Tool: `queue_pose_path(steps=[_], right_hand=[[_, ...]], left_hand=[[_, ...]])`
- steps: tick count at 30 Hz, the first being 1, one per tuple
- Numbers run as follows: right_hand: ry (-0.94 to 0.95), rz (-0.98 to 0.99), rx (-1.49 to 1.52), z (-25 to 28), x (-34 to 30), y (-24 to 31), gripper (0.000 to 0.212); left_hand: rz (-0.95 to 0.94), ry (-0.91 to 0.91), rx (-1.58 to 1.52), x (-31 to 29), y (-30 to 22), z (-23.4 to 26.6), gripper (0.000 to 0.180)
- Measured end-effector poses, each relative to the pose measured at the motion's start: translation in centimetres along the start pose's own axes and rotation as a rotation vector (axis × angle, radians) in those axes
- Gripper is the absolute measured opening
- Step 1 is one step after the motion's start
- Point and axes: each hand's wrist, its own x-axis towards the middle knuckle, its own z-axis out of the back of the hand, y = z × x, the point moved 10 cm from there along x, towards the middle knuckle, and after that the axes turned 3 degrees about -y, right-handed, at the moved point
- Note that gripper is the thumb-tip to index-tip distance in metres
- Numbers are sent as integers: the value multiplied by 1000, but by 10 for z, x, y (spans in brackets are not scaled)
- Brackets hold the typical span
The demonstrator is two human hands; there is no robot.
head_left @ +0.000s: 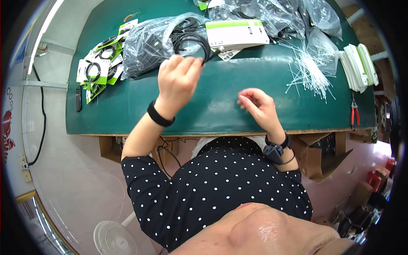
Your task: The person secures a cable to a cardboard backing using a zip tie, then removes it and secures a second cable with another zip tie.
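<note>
My left hand (179, 81) is raised over the table's middle-left, its fingers closed on a coiled black cable (206, 47). The loops show above the knuckles, beside a bulky clear plastic bag (144, 46) filled with dark items. Just right of the coil, white and green cards (236, 34) lie in a stack. My right hand (260, 107) hovers near the front edge, fingers loosely curled, thumb apart, nothing visible in it. A spread of white cable ties (312, 70) lies to its right.
Carded black cables (98, 63) are piled at the left of the green table (212, 93). More clear bags (272, 19) fill the back. At right are a stack of cards (355, 68) and red-handled pliers (355, 114). An open carton (316, 157) stands below the edge.
</note>
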Motion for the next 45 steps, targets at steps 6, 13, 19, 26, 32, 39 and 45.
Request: queue_pose_path(steps=[6,13,19,26,32,39,45], right_hand=[[-4,-82,426,-20,10,5,22],[-42,-122,486,-24,3,1,20],[-67,-114,509,-21,-1,-13,19],[-132,-116,682,-28,-5,-14,10],[-297,5,860,13,4,-5,11],[-191,56,1060,7,7,16,20],[-78,-62,989,-10,1,9,39]], left_hand=[[116,34,-171,-9,-40,22,20],[135,101,-293,-21,-54,9,21],[134,130,-317,-25,-72,0,21],[195,105,-359,-33,-83,-16,22],[354,7,-635,-58,-74,-7,24],[1221,445,-1851,-96,-106,-90,49],[1154,-260,-1797,-62,-62,-76,56]])
